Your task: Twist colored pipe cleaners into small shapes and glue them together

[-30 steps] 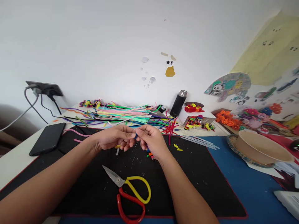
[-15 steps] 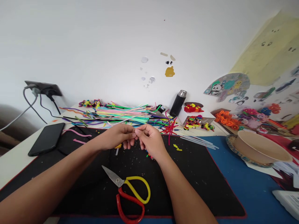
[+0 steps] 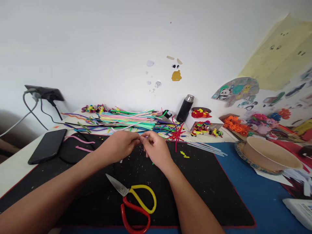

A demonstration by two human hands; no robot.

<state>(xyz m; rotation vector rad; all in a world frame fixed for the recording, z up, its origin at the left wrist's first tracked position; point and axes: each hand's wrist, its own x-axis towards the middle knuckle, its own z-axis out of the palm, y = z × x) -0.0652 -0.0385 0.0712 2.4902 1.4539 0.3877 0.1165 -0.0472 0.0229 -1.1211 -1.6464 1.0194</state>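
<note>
Fingertip to fingertip, my left hand (image 3: 121, 145) and my right hand (image 3: 155, 148) meet above the black mat (image 3: 195, 188). Both are closed in a pinch; whatever lies between the fingers is too small and hidden to make out. Below them on the mat rest scissors (image 3: 124, 191) with one yellow and one red handle, blades pointing up and left. Behind the hands lies a heap of coloured pipe cleaners (image 3: 129, 118). Short yellow pieces (image 3: 184, 154) are right of my right hand, and pink strips (image 3: 80, 139) are left of my left hand.
A black phone (image 3: 48, 146) lies at the left. Behind stand a black bottle (image 3: 185, 109) and a white box (image 3: 192, 123) with small coloured figures. Red pipe cleaners (image 3: 177, 134) and pale sticks (image 3: 207, 148) lie right of centre, a beige bowl (image 3: 273, 154) farther right.
My left hand has turned, its fingers now curled in more and hidden behind its back. The fingertips of both hands remain together. The scissors have not moved on the mat.
</note>
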